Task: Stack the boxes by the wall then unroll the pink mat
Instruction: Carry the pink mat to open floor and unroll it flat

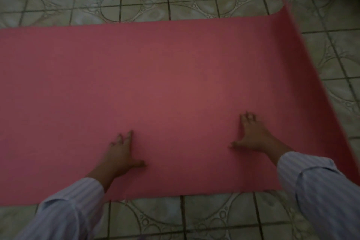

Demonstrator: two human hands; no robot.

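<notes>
Both hands, left hand and right hand, rest on mat over floor.

1. My head view is dim and murky overall — colours look muted and grainy.
2. The brightest patch I see sits mid pink mat; it fades toward the edges.
3. Corners fall into near black, especially top right.
4. The mat's right end smears with motion blur.
5. Both hands look soft — the tiled floor lines bow slightly outward.
</notes>
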